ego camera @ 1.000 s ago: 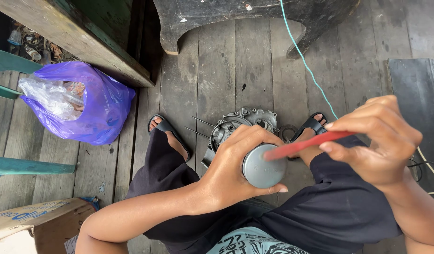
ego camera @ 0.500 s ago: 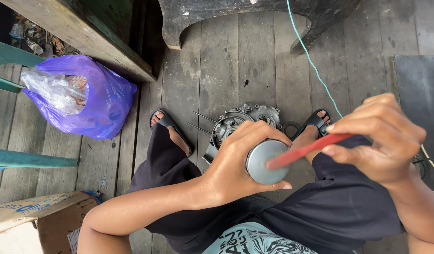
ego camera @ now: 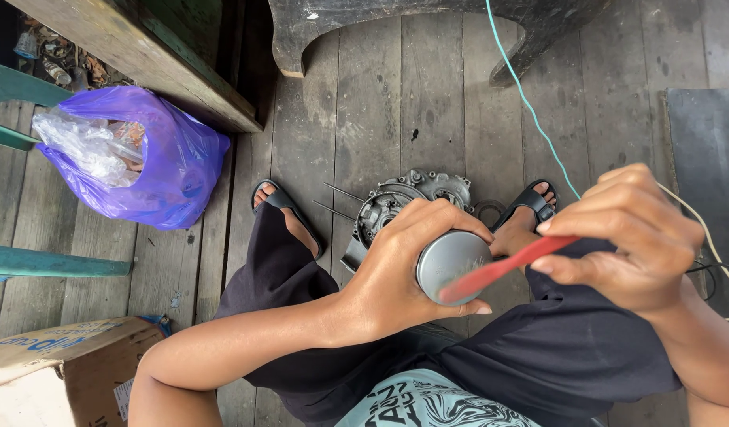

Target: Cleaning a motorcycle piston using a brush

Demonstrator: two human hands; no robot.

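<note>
My left hand (ego camera: pixel 404 265) grips a round grey metal cylinder (ego camera: pixel 451 265), its flat end facing up at me. My right hand (ego camera: pixel 625 237) holds a thin red tool (ego camera: pixel 503 269) by its handle, and the tool's tip rests on the cylinder's flat face. Both hands hover above my lap, over black shorts. Below them on the wooden floor, between my sandalled feet, lies a grey metal engine casing (ego camera: pixel 404 202), partly hidden by my left hand.
A purple plastic bag (ego camera: pixel 155 166) with clear plastic inside sits at the left. A cardboard box (ego camera: pixel 56 368) is at the lower left. A dark wooden stool (ego camera: pixel 428 28) stands at the top. A thin turquoise cord (ego camera: pixel 530 103) crosses the planks. Green bars (ego camera: pixel 40 261) are at left.
The view has shifted slightly. Both hands stay together on the cylinder, and the red tool has slid a little across its flat face.
</note>
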